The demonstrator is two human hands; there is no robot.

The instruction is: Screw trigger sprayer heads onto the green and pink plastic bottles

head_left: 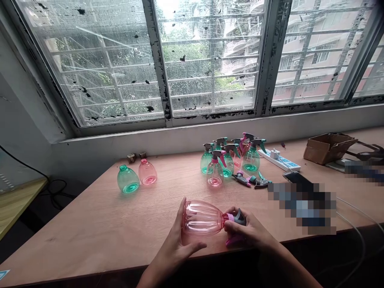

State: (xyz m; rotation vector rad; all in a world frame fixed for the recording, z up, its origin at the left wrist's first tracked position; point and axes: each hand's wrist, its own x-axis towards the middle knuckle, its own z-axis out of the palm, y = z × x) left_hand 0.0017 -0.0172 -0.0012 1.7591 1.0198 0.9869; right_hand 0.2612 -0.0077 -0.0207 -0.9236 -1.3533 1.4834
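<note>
A clear pink spray bottle [204, 218] lies sideways in the air above the table's front edge, its neck to the right. My left hand [177, 242] cups the bottle's base, fingers along the far side and thumb stretched out below it. At the other end, my right hand [250, 230] has its fingers closed around the pink collar [229, 217] and the grey-and-pink trigger head [239, 218]. The right fingertips are partly hidden behind the neck. Two loose trigger heads [252, 181] lie on the table beyond the right hand.
Green and pink bottles with trigger heads [215, 172] cluster near the window wall. Farther left stand a headless green bottle [128, 180] and a headless pink bottle [147, 173]. A power strip [280, 160], a phone [304, 182] and a cardboard box [327, 149] occupy the right side.
</note>
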